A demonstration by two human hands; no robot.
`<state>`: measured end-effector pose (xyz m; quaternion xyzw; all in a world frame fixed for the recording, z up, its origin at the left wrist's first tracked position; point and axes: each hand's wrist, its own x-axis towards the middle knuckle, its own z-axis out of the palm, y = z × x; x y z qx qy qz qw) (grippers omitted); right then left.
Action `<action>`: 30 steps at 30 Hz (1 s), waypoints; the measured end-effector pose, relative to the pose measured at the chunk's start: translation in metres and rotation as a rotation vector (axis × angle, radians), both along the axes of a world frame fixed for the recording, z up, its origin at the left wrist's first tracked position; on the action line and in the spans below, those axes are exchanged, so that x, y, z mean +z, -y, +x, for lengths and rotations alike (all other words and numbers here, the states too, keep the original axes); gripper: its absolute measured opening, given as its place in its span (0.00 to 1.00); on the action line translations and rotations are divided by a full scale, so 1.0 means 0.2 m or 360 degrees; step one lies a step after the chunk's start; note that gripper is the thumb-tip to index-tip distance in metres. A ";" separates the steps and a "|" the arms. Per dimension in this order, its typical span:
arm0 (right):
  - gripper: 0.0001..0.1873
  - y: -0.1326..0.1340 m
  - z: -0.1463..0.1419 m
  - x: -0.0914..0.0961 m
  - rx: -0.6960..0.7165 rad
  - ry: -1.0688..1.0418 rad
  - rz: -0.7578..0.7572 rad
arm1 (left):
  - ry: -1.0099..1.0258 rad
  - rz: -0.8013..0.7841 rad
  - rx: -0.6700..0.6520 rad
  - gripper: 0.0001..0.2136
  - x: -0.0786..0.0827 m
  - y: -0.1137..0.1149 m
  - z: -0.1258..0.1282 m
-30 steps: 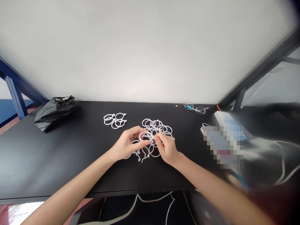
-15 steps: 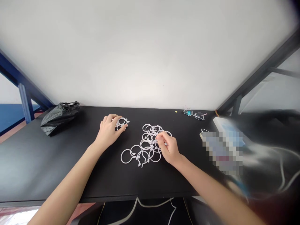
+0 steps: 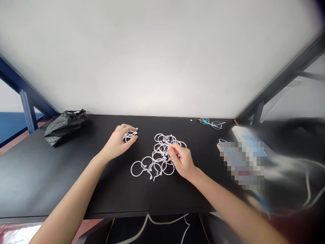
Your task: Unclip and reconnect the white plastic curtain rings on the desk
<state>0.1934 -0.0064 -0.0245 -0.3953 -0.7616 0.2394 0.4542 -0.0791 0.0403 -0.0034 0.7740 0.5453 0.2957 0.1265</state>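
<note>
My left hand [image 3: 120, 140] is curled around a few white plastic curtain rings [image 3: 130, 133], its thumb and fingers on either side of them. To its right lies a loose pile of several white curtain rings [image 3: 157, 156] with small clip ends, overlapping on the black tabletop [image 3: 114, 193]. My right hand [image 3: 182, 159] is over the right side of this pile, thumb and forefinger pinched together on a curtain ring. Its palm and fingers cover part of the pile, so the exact hold is partly hidden.
A black plastic bag [image 3: 66, 126] sits at the back left. Eyeglasses [image 3: 210, 123] lie near the wall at the back right. A white box [image 3: 240, 133], a blurred-out object [image 3: 241, 166] and cables [image 3: 307, 189] are on the right. Another cable [image 3: 146, 222] hangs below the front edge.
My left hand has shifted slightly left, and the rings in it have tilted and drawn further into its grasp. My right hand stays pinched at the pile, nearly still.
</note>
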 end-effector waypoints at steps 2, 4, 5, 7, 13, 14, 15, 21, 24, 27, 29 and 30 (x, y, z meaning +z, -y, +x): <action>0.15 0.00 0.00 0.00 0.0004 0.0004 -0.0006 | 0.0155 -0.0363 -0.0320 0.14 0.06 0.03 0.00; 0.15 0.00 0.00 0.00 0.0009 0.0001 -0.0002 | 0.0058 -0.0746 -0.0624 0.12 0.10 0.06 0.00; 0.15 0.00 -0.01 0.00 0.0012 -0.0001 0.0003 | 0.0007 -0.0868 -0.0704 0.12 0.11 0.07 0.00; 0.15 0.00 -0.01 0.00 0.0015 -0.0001 0.0015 | -0.0051 -0.0967 -0.0727 0.12 0.11 0.08 0.00; 0.15 0.01 -0.01 0.01 0.0032 0.0011 0.0045 | -0.0021 -0.1046 -0.0662 0.08 0.07 0.07 0.03; 0.14 0.01 -0.01 0.01 0.0033 0.0006 0.0048 | 0.0006 -0.1059 -0.0671 0.06 0.08 0.07 0.03; 0.15 0.01 -0.01 0.01 0.0031 0.0000 0.0054 | 0.0051 -0.1071 -0.0678 0.05 0.08 0.07 0.02; 0.05 0.01 -0.01 0.00 0.0125 -0.0060 0.0052 | 0.0675 -0.1065 -0.0587 0.09 0.13 0.08 0.04; 0.17 0.02 -0.01 -0.01 0.0298 -0.0097 0.0027 | 0.0815 -0.0964 -0.0556 0.10 0.10 0.10 0.11; 0.17 0.02 -0.03 -0.01 0.0323 -0.0134 0.0069 | 0.0792 -0.0870 -0.0547 0.11 0.05 0.11 0.17; 0.10 0.02 -0.04 0.00 0.0258 -0.0130 0.0128 | 0.0812 -0.0832 -0.0540 0.11 0.03 0.12 0.20; 0.07 0.02 -0.04 0.00 0.0226 -0.0123 0.0158 | 0.0837 -0.0814 -0.0527 0.11 0.02 0.12 0.21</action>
